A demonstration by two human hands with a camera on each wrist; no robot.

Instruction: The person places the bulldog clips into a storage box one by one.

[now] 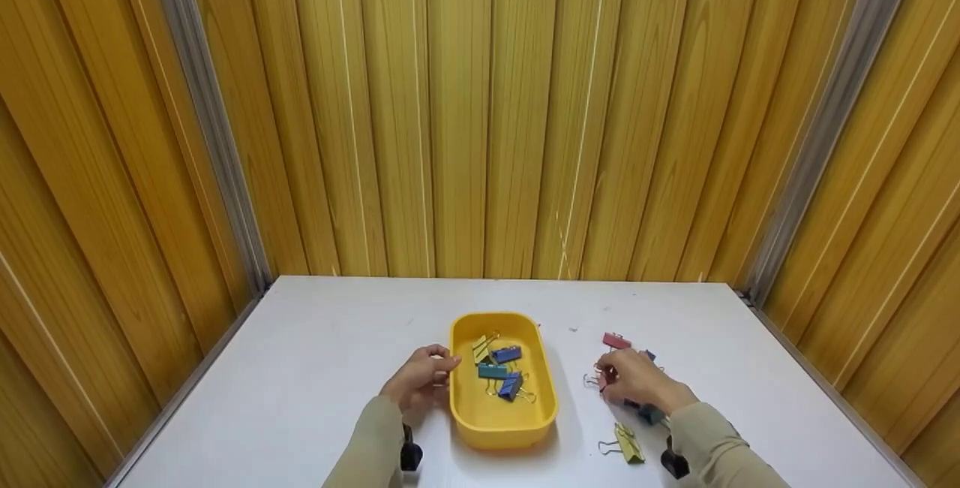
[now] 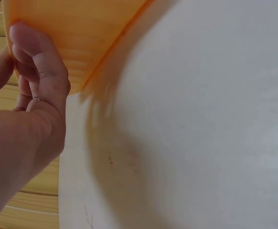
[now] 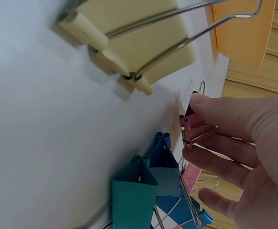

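Observation:
My left hand [image 1: 420, 377] grips the left rim of a yellow plastic bin [image 1: 502, 439], thumb over the edge and fingers along the outer wall. Inside the bin lie several binder clips: a yellow clip [image 1: 481, 350], a teal clip [image 1: 493, 371] and blue ones. To the right, my right hand [image 1: 637, 379] pinches a pink binder clip [image 3: 196, 128] between thumb and fingers, close over the table. Under and beside that hand sit a teal clip [image 3: 135, 195] and a dark blue clip [image 3: 164, 160], partly hidden from the head view.
A yellow binder clip [image 1: 628, 443] lies nearer the front of the white table [image 1: 315, 368]. Another pink clip [image 1: 616, 340] rests beyond the right hand. Wood-patterned panels [image 1: 457, 112] rise at the back and both sides.

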